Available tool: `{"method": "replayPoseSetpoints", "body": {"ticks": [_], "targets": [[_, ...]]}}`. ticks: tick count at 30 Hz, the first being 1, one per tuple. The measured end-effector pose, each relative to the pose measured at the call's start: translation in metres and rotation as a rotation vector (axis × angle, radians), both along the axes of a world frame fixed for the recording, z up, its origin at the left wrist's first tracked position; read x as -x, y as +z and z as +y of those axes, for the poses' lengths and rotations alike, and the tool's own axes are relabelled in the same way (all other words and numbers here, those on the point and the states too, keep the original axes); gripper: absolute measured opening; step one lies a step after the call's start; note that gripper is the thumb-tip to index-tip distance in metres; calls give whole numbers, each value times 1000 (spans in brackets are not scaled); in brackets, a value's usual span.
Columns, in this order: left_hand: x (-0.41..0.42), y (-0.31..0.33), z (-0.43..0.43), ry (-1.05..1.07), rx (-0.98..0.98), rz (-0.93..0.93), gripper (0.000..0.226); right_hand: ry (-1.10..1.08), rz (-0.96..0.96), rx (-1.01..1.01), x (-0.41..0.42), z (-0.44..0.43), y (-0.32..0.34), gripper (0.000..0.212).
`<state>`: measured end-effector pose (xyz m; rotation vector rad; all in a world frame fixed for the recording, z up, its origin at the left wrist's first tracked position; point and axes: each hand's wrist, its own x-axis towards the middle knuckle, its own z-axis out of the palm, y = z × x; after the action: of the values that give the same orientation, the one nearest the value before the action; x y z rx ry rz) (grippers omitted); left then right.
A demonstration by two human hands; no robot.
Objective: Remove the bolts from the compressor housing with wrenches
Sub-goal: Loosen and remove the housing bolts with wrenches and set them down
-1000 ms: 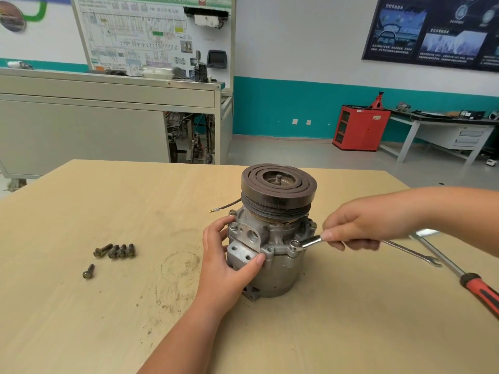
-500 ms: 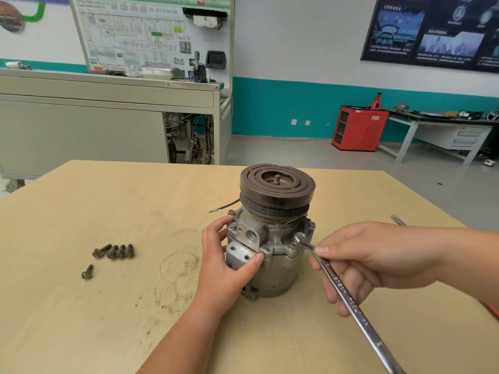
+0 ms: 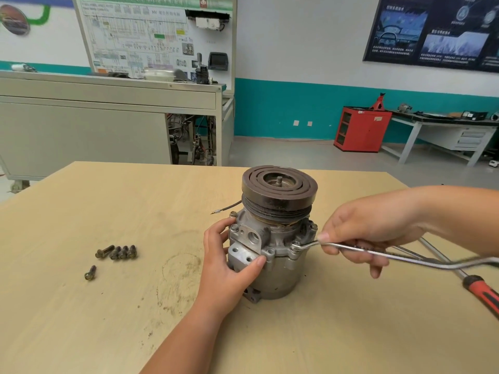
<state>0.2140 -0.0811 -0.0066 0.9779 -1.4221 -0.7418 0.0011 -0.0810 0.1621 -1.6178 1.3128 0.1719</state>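
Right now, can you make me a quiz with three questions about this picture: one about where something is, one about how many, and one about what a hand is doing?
1. Where do the loose bolts lie?
A. on the floor
B. on the table, left of the compressor
C. in a drawer

2. How many loose bolts are there?
A. three
B. five
C. eight

3. What is the left hand doing?
A. gripping the compressor
B. lying flat on the table
C. waving in the air

Answers:
1 B: they lie on the wood, apart from the compressor.
2 B: four sit in a row and one lies apart.
3 A: its fingers curl round the compressor while the right hand holds the wrench.
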Motion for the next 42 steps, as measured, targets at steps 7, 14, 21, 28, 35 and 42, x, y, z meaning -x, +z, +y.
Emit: {"method": "replayPoseSetpoints", "body": {"ticks": [7,14,21,28,35,42], "targets": [[0,0,0,-1,1,-5,68,165,255,291,5,-7,-5,36],[-1,0,0,-4,-1,-5,70,239,303,501,20,-21,5,16],[0,-2,-1,0,5,-5,68,-36,-240,12,25,19,-18,25],[0,-2,-1,3,12,-11,67,-241,-425,-104,-12,44,-26,22],[0,-2,-1,7,9,-19,68,-276,-361,-75,-14,40,-27,25],[0,-3,-2,14,11,-18,69,-233,-276,-51,-17,37,-22,27]]}}
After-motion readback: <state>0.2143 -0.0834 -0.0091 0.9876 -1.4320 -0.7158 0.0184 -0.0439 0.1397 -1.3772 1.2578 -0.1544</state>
